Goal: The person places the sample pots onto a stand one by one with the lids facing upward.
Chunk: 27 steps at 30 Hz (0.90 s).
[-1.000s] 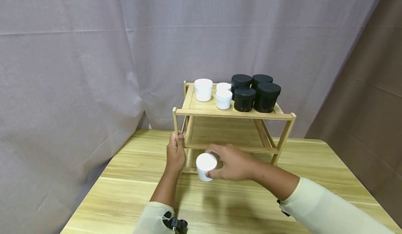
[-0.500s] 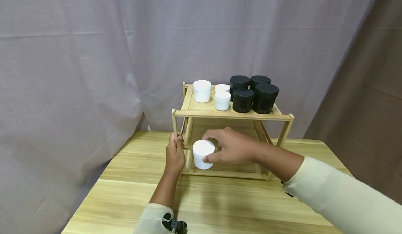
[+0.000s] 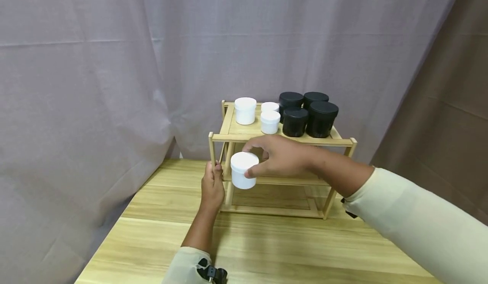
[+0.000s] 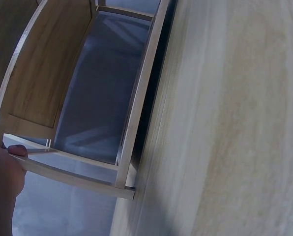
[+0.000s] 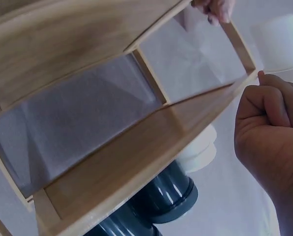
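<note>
My right hand [image 3: 280,156] grips a white lidded jar [image 3: 244,171] by its side, upright in the air before the front of a wooden shelf rack [image 3: 282,139]. The same jar [image 5: 279,42] shows at the upper right of the right wrist view, beyond the curled fingers. With my left hand [image 3: 212,186] I hold the rack's front left post; the thumb [image 4: 17,150] lies against the wood in the left wrist view. On the top shelf stand a larger white jar [image 3: 245,111], two small white jars [image 3: 270,123] and several black jars [image 3: 322,120].
The rack has lower shelves, with a bottom front rail [image 3: 270,210] close to the wooden table [image 3: 267,246]. Grey cloth [image 3: 190,55] hangs behind and to the left. A darker curtain [image 3: 431,127] hangs at the right.
My right hand has raised the white jar from near the bottom shelf to just below the top shelf's front rail, shifting slightly left. The left hand stays on the post.
</note>
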{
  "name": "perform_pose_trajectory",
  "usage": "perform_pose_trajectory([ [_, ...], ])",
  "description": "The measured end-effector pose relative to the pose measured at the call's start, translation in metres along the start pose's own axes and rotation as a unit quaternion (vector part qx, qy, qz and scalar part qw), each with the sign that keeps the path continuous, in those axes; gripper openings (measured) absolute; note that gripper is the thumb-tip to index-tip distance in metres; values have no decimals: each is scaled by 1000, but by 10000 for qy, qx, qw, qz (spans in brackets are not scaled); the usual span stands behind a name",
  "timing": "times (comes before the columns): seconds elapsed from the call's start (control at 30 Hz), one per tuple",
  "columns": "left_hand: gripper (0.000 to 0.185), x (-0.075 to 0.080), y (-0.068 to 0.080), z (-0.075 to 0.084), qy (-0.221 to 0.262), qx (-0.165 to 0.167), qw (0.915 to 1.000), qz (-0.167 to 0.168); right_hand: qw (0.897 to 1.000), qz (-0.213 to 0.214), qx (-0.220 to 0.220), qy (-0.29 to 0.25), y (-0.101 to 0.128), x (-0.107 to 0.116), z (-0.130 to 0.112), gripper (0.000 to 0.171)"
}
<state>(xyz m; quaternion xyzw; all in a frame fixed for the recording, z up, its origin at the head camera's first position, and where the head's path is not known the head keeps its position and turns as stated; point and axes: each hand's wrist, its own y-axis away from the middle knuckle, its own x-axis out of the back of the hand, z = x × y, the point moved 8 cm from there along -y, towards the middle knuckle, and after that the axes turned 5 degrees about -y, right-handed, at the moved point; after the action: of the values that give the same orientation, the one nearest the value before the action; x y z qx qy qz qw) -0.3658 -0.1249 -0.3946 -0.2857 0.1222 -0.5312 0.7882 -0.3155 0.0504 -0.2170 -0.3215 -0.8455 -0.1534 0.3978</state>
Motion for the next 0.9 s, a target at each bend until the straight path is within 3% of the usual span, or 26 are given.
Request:
perform_pose_trajectory([
  [0.27,26,1,-1,0,-113,69,9999,-62,9996,120,-224,140,-12,31,-10,47],
  [0.57,25,4,-1,-3,-105,172,9998,-38,9972,558,-378,339,-27,66,-22,40],
  [0.9,29,1,-2,-2,-31,144,9999,-88,9923,694,-934,425,-41,93,-22,58],
])
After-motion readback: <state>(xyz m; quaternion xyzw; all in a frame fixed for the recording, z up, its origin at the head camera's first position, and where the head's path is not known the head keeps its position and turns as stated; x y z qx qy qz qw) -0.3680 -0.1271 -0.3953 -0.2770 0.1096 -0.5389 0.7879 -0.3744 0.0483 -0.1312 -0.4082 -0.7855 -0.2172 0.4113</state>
